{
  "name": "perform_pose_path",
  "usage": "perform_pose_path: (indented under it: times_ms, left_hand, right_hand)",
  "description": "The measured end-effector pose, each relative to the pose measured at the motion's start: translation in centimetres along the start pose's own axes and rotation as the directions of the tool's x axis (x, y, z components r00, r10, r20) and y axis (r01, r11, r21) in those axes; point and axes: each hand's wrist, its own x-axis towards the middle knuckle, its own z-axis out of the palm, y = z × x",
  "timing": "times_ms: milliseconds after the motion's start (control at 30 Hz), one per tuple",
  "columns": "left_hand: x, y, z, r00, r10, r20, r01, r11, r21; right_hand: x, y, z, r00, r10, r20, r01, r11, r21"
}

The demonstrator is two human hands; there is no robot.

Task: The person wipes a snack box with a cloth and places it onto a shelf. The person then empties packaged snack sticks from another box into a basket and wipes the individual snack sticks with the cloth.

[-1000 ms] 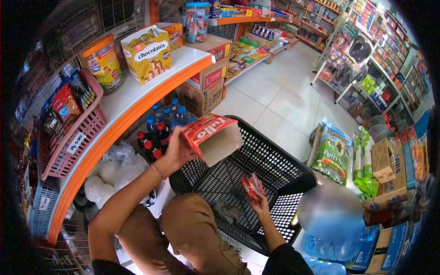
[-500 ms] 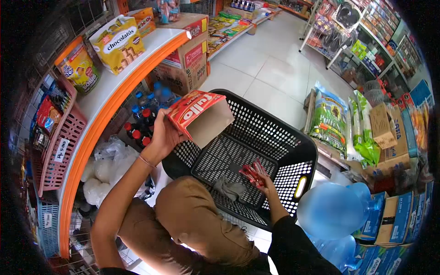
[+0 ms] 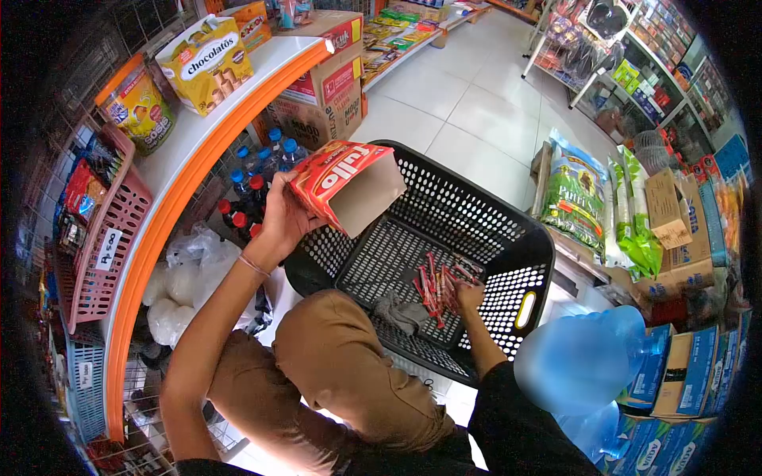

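My left hand (image 3: 287, 216) grips a red Fullo box (image 3: 337, 178) by its near side. The box is tilted over the left part of a black plastic basket (image 3: 496, 214), its open end facing right and showing a bare cardboard inside. Several slim red stick packets (image 3: 432, 289) lie fanned out on the basket's floor. My right hand (image 3: 470, 297) is down in the basket at their right end, touching them. Its fingertips are hidden among the packets, so their grip does not show. A crumpled grey cloth (image 3: 399, 314) lies beside the packets, toward my knees.
An orange-edged shelf (image 3: 238, 95) on the left carries a yellow Chocolatos pack (image 3: 208, 65) and a snack tub (image 3: 135, 107). Bottles (image 3: 254, 186) stand below it. Right of the basket are large blue water jugs (image 3: 583, 357) and a Putri sack (image 3: 577, 194).
The red packets, bunched in my right hand before, are now spread across the basket floor, and that hand has shifted slightly up and right. My left hand still holds the box in nearly the same place.
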Motion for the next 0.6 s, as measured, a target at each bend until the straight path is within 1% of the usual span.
perform_pose_path:
  times_ms: [33,67,100,133,167,200,233,267,300,333,367,400,433,533,567,600]
  left_hand:
    - [0.0,0.0,0.0,1.000,-0.002,-0.005,0.002,1.000,0.001]
    - [0.0,0.0,0.0,1.000,-0.003,-0.009,0.003,1.000,0.002]
    - [0.0,-0.1,0.0,1.000,-0.006,-0.009,0.006,1.000,0.005]
    - [0.0,-0.1,0.0,1.000,-0.009,-0.008,0.009,1.000,0.009]
    - [0.0,-0.1,-0.1,1.000,-0.011,-0.007,0.011,1.000,0.014]
    - [0.0,0.0,0.0,1.000,-0.013,-0.013,0.013,1.000,0.014]
    - [-0.1,0.0,0.1,1.000,-0.015,-0.019,0.015,1.000,0.015]
    - [-0.1,0.0,0.3,1.000,-0.017,-0.023,0.017,1.000,0.016]
    - [-0.1,0.0,0.4,1.000,-0.014,-0.025,0.015,1.000,0.021]
    - [-0.2,-0.1,0.5,1.000,-0.011,-0.025,0.011,1.000,0.026]
    - [-0.3,-0.1,0.6,1.000,-0.006,-0.026,0.006,0.999,0.032]
    - [0.0,-0.2,0.1,1.000,-0.028,0.009,0.028,1.000,0.001]
    - [0.1,-0.3,0.2,0.999,-0.036,0.011,0.036,0.999,-0.002]
    - [0.4,-0.7,0.1,1.000,-0.030,0.000,0.030,0.999,0.011]
    - [0.6,-0.9,-0.2,0.998,-0.046,0.032,0.046,0.999,-0.012]
    - [0.5,-0.9,-0.1,0.998,-0.048,0.030,0.048,0.998,-0.029]
  right_hand:
    - [-1.4,-1.9,-1.5,0.991,-0.040,-0.124,0.030,0.996,-0.082]
    - [-1.1,-1.9,-0.8,0.980,-0.115,-0.165,0.092,0.986,-0.140]
    - [-1.4,-2.2,-1.2,0.942,-0.274,-0.194,0.272,0.962,-0.038]
    - [-2.0,-2.8,-1.8,0.876,-0.419,-0.239,0.444,0.894,0.059]
    - [-2.5,-3.5,-2.5,0.783,-0.582,-0.220,0.608,0.791,0.072]
    - [-3.1,-4.2,-3.3,0.662,-0.724,-0.193,0.748,0.657,0.096]
    - [-3.7,-4.8,-4.1,0.500,-0.862,-0.078,0.866,0.496,0.070]
    - [-4.8,-6.7,-6.0,0.383,-0.860,0.337,0.881,0.450,0.149]
    - [-5.6,-6.8,-5.1,0.219,-0.785,0.580,0.922,0.361,0.141]
    - [-6.3,-6.8,-4.1,0.035,-0.637,0.770,0.943,0.276,0.186]
    - [-6.8,-4.3,-0.9,-0.079,-0.523,0.848,0.983,0.103,0.155]
    - [-7.9,-2.8,-1.6,-0.156,-0.631,0.760,0.978,0.007,0.207]
    - [-8.8,-2.3,-2.6,-0.238,-0.721,0.651,0.965,-0.097,0.245]
    - [-10.0,-5.9,-3.8,-0.087,-0.485,0.870,0.985,0.086,0.147]
    - [-9.7,-7.3,-5.0,-0.205,-0.526,0.826,0.942,0.122,0.312]
    - [-8.9,-9.8,-8.0,-0.314,-0.566,0.762,0.870,0.149,0.469]
